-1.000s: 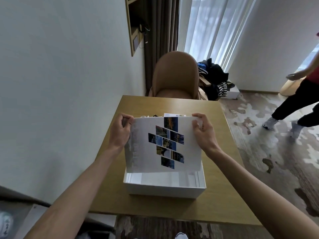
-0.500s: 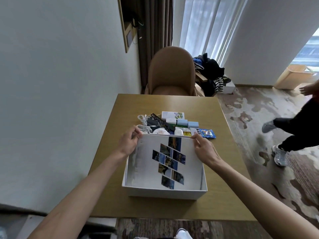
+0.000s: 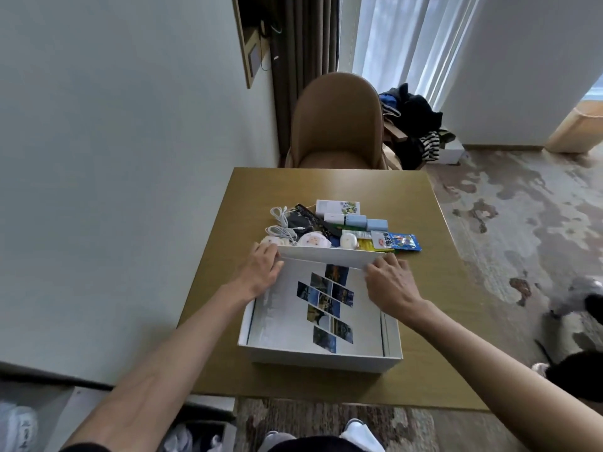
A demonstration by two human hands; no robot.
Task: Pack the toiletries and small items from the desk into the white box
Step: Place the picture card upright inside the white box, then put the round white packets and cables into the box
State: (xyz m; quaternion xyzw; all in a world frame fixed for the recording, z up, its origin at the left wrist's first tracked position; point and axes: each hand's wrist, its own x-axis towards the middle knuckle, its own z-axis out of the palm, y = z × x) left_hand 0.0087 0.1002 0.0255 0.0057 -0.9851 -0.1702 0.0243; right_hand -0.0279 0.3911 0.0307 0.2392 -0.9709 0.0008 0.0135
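The white box [image 3: 318,356] stands open on the near half of the wooden desk [image 3: 404,203]. A white card with a diagonal pattern of small photos [image 3: 326,305] lies flat inside it. My left hand [image 3: 264,269] grips the card's far left corner and my right hand [image 3: 388,278] its far right corner, at the box's far wall. Just behind the box lie the small items: white cables [image 3: 280,223], a black comb [image 3: 306,213], a white floral carton [image 3: 337,207], blue-capped tubes [image 3: 357,220], round white cases [image 3: 313,240], and a blue snack packet [image 3: 400,241].
A brown chair [image 3: 336,125] stands at the desk's far side, with a pile of clothes [image 3: 414,122] to its right. A wall runs close along the desk's left. Another person's shoe [image 3: 574,295] is on the patterned carpet at the right.
The photo card stood upright in both hands over the box a second ago; it has been lowered and now lies flat inside. The items behind it have come into view. The other person has moved right.
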